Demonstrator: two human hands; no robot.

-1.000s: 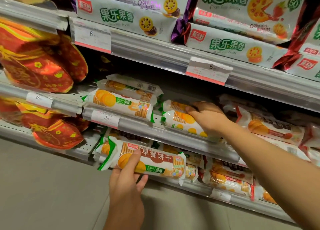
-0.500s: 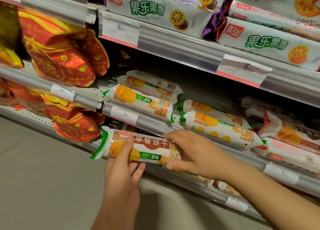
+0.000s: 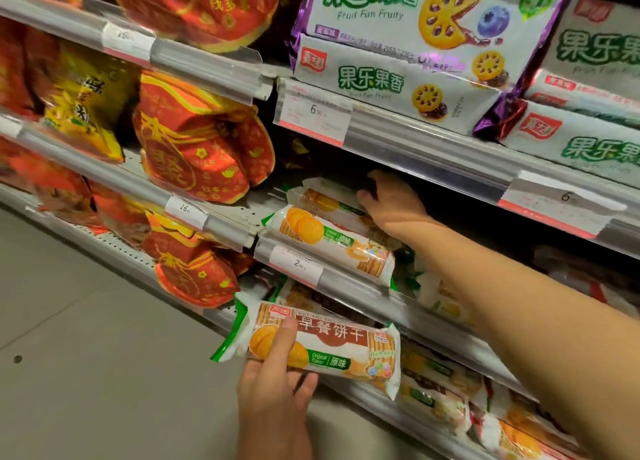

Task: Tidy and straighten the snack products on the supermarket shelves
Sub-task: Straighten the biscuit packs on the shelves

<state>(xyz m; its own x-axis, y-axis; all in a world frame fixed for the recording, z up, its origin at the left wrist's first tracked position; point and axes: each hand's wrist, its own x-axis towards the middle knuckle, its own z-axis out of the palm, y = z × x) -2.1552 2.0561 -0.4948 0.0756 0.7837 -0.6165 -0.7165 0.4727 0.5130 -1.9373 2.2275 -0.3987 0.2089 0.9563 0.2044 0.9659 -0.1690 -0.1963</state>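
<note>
On the middle shelf, my right hand presses the rear packs, fingers spread, gripping nothing; I should square them gently. My left hand grips a biscuit pack below.

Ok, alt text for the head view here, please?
A person's left hand grips a biscuit pack in front of the lower shelf while the right hand reaches onto stacked packs on the middle shelf. Red snack bags sit to the left.

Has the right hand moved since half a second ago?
Yes. The right hand left the held biscuit pack and went up, above the 2.90 price tag.
</note>
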